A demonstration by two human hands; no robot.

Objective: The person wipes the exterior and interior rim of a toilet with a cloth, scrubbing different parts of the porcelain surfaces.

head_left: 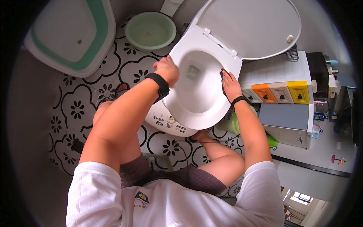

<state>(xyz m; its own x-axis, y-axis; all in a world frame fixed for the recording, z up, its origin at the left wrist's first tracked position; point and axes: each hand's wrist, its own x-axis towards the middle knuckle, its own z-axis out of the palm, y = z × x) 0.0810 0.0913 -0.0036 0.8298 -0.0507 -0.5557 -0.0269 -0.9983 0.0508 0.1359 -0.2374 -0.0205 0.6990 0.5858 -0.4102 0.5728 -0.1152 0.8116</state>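
Glossy white plastic makes up the smooth oval toilet seat [200, 121] in the head view, and it could prove slick under pressure. At its right inner edge is a dark brown, thin, flat piece of soft-looking material [223, 81]. The right hand [231, 87] covers this piece, and its grip appears clamped on it, though the thumb is hidden. Because the piece lies so near the opening, a loosened hold could drop it into the deep white ceramic bowl [204, 90].

The left hand [167, 70] is at the seat's left edge, wrist bent. Its fingertips are out of sight, so I cannot tell whether that grip is apart or together. If it bears weight there, a slip could tip the person forward and wet the black watch-like band [162, 85] on that wrist.

At the seat's far edge, the broad white oval lid [249, 28] stands raised on hinges; a hard knock might bring it down on both hands. Beyond the seat's right edge, the white cabinet with coloured drawers [276, 70] is close enough for an outward-swinging right elbow to strike.
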